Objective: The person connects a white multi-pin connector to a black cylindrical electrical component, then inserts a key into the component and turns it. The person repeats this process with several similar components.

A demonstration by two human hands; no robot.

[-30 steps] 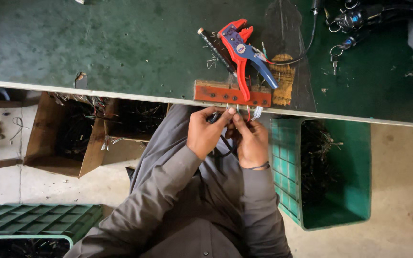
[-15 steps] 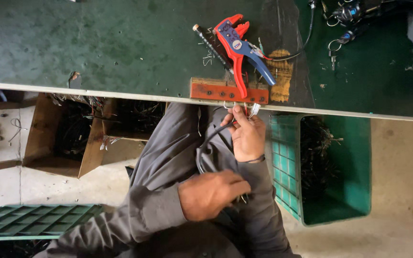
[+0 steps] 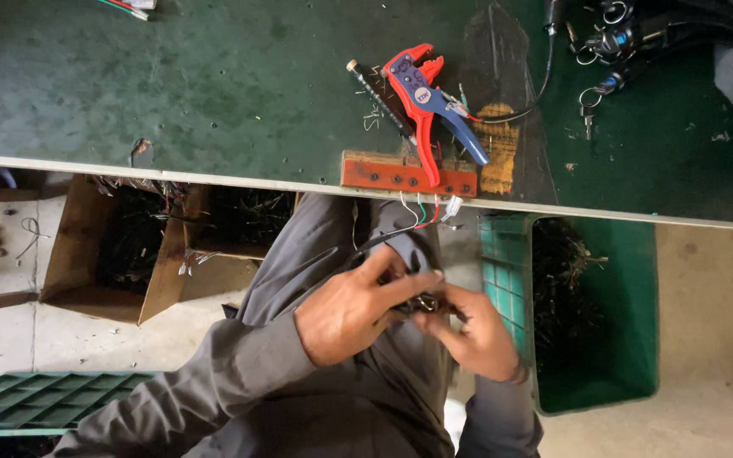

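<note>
Pinching a thin dark wire bundle (image 3: 422,303) over the lap | left hand (image 3: 351,309) and right hand (image 3: 472,332) both clenched on it (blurred) | judged light, limp, snag-prone; grip near its end | wire stripper (image 3: 424,102) lies apart on green bench (image 3: 214,93)

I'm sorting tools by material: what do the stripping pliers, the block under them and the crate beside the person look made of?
Stripping pliers: red and blue handles look like matte plastic or a coating; any metal beneath is hidden. Orange-red block: probably painted wood or metal, with dark screw heads; unclear which. Green crate: moulded plastic, judging by its gridded wall.
</note>
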